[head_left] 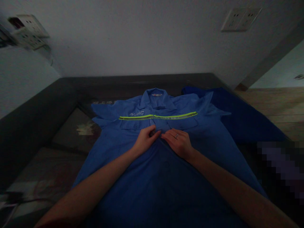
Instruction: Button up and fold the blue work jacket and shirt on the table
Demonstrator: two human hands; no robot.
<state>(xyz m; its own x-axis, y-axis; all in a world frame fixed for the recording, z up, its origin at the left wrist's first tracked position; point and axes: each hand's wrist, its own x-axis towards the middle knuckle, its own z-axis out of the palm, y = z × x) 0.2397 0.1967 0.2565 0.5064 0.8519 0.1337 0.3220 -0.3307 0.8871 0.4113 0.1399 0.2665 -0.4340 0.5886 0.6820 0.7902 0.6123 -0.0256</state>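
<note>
A blue work shirt (152, 177) with a yellow-green reflective stripe (158, 116) across the chest lies flat, collar away from me. My left hand (144, 139) and my right hand (178, 142) meet at the middle of the shirt's front, just below the stripe. Both pinch the fabric along the button line, fingers pressed together. A ring shows on my right hand.
The shirt lies on a dark surface (71, 133) that fills a corner between pale walls. A darker blue cloth (239, 120) sits under the shirt at the right. Wall sockets (239, 19) hang at upper right, more (28, 30) at upper left. Wooden floor (275, 104) shows at right.
</note>
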